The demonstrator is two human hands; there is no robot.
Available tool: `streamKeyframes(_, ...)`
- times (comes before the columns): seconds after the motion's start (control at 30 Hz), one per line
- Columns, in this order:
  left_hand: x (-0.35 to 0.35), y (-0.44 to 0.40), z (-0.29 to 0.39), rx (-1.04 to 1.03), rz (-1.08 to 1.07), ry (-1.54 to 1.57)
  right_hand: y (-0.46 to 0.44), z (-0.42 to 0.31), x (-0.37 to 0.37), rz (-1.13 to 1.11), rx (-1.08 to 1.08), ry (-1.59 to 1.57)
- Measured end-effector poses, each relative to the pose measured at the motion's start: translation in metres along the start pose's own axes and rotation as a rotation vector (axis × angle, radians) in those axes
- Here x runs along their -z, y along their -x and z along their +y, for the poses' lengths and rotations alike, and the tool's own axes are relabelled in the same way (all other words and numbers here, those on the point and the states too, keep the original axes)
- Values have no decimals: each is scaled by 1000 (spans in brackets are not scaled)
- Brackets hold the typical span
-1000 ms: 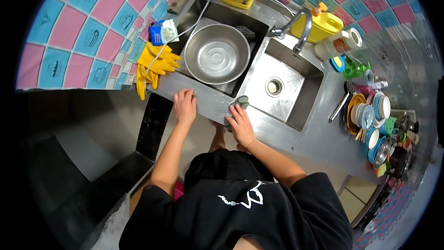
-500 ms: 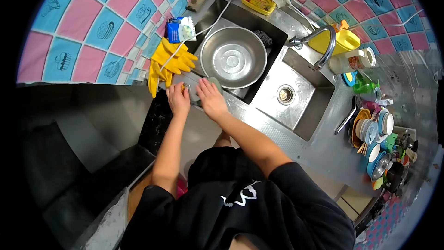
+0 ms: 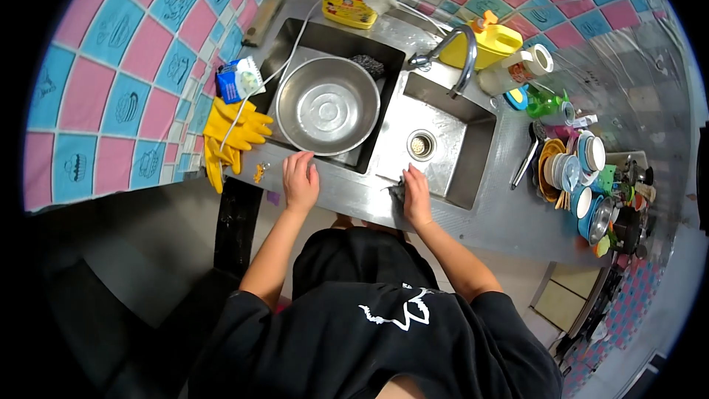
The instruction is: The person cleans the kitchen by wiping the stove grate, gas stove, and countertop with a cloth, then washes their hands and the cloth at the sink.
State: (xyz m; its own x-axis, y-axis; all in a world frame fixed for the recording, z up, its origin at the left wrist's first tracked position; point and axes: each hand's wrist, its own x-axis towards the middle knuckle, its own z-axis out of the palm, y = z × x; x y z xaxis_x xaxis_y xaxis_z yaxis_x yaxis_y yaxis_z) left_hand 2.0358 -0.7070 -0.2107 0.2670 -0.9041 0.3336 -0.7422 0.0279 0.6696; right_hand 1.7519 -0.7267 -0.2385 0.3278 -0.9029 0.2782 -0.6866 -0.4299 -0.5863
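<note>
My left hand (image 3: 300,182) rests on the front edge of the steel counter (image 3: 343,186), below the metal basin (image 3: 328,106); its fingers are extended with nothing in them. Beside it on the left lies a small orange-yellow item (image 3: 260,172), too small to name. My right hand (image 3: 416,196) is at the counter edge in front of the small sink (image 3: 445,175). A grey-green cloth (image 3: 397,192) is against the inner side of that hand, partly hidden by the fingers. The basin sits in the large sink.
Yellow gloves (image 3: 230,131) and a blue packet (image 3: 240,80) lie at the left. Behind the sinks stand a yellow bottle (image 3: 344,7), a faucet (image 3: 464,59) and a yellow jug (image 3: 487,43). Stacked bowls and dishes (image 3: 567,171) fill the right side.
My right hand has moved right along the counter edge with the grey-green cloth, away from my left hand. The small orange-yellow item now lies apart from my left hand. The view has shifted.
</note>
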Motion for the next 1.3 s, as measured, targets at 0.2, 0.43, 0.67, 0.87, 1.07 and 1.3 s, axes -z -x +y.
streamKeyframes(0.2,-24,-23,38,4,-47,102,-59,-33,-50,-220,224,6)
streamKeyframes(0.43,-38,-44,60,-2,-95,97,-180,47,-67,33,98,7)
streamKeyframes(0.67,-75,-84,82,154,-322,331,-219,48,-81,428,-190,-80)
streamKeyframes(0.87,-187,-177,76,0,-210,321,-144,71,-74,428,-970,-874)
streamKeyframes(1.07,-237,-224,87,-52,-184,242,-132,56,10,525,-1067,-1404)
streamKeyframes(1.3,-234,-243,86,163,-316,199,-150,48,18,414,-695,-910)
